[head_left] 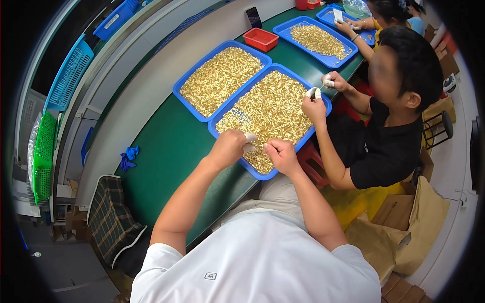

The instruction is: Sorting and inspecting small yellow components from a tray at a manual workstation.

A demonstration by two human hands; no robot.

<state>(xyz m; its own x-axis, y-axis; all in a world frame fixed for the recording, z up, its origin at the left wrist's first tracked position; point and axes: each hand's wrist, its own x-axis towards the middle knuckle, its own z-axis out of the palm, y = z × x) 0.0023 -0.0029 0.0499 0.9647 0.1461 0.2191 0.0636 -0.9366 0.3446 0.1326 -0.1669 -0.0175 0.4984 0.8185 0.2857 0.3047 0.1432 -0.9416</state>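
Note:
Over the near part of a blue tray heaped with small gold-coloured metal pieces, both my hands work close together. White finger covers sit on the thumb and forefinger of my left hand; its fingers are curled into a pinch. My right hand has bare fingers, closed with thumb against forefinger. Whatever either hand pinches is too small to make out. The fingertips of the two hands are a short gap apart.
A second blue tray of gold pieces adjoins mine; another tray lies farther off beside a red bin. At my right a co-worker holds both hands over my tray's edge. Blue gloves lie on the green table.

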